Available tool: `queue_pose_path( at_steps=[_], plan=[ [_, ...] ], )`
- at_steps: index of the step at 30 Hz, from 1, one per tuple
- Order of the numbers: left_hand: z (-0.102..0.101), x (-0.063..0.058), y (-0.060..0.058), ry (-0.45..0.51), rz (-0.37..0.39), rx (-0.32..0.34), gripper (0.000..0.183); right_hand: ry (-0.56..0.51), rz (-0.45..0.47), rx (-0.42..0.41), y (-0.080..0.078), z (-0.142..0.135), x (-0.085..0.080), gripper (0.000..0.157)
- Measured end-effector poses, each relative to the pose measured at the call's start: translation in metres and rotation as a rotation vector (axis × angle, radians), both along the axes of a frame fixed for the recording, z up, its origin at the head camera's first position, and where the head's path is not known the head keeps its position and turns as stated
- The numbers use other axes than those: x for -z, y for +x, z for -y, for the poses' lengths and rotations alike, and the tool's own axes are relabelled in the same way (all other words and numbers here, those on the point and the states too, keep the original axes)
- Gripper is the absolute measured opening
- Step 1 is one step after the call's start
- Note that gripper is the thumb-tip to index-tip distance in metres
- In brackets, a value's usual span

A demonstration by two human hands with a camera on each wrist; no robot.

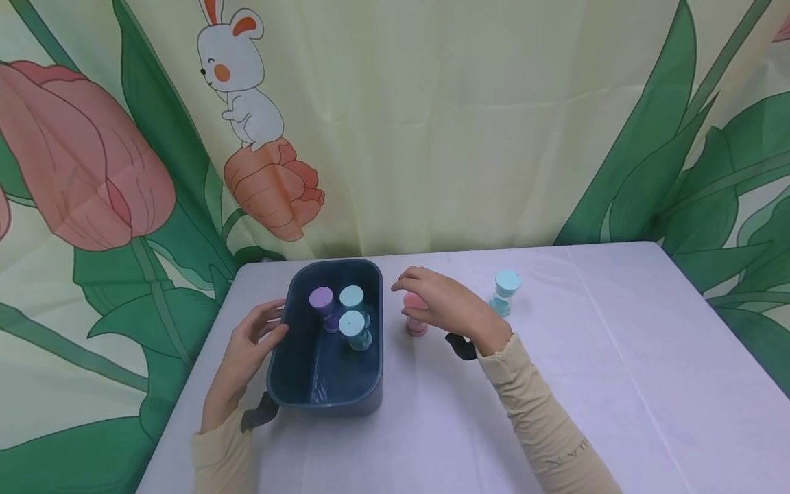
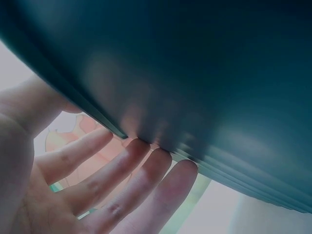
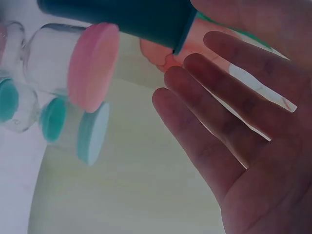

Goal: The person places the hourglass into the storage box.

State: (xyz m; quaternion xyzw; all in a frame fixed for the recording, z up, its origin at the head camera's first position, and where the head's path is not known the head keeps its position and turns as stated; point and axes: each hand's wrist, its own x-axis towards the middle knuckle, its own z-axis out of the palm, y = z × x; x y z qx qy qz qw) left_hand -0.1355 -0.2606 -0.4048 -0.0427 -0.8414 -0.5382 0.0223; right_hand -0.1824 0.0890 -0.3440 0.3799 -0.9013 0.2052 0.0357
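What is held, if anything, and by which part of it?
Nothing appears gripped: the left hand touches the blue bin's outer wall; the right hand hovers near the pink hourglass.

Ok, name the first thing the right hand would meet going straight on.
Likely the dark blue bin, just beyond the right hand, though depth is unclear and the hand could pass above.

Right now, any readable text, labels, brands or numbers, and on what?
None readable.
Right sleeve: dark marks, perhaps lettering, too small and blurred to read.
Dark blue bin, sand timers: no lettering visible.
Backdrop: pictures, no words visible.
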Motion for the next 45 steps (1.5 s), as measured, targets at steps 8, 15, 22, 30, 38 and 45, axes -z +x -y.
queue_pose_path(
  at_steps=[8,15,22,30,38,45],
  plan=[
    [0.001,0.001,0.000,0.008,-0.009,0.019,0.048,-0.008,0.031,0.030,-0.005,-0.007,0.012,0.043],
    [0.000,0.002,0.000,0.011,-0.005,0.003,0.048,-0.024,-0.004,0.023,-0.009,-0.010,0.021,0.042],
    [0.001,0.004,0.000,0.018,-0.009,0.008,0.048,-0.037,0.019,0.030,-0.012,-0.011,0.028,0.042],
    [0.002,0.005,0.001,0.007,-0.004,0.008,0.049,-0.027,0.035,0.028,-0.015,-0.009,0.035,0.041],
    [0.002,0.003,0.001,0.013,-0.001,0.006,0.049,-0.018,0.024,0.029,-0.016,-0.005,0.038,0.040],
    [0.002,0.003,-0.002,0.016,-0.003,0.004,0.050,-0.031,0.031,0.026,-0.018,-0.005,0.040,0.038]
  ],
)
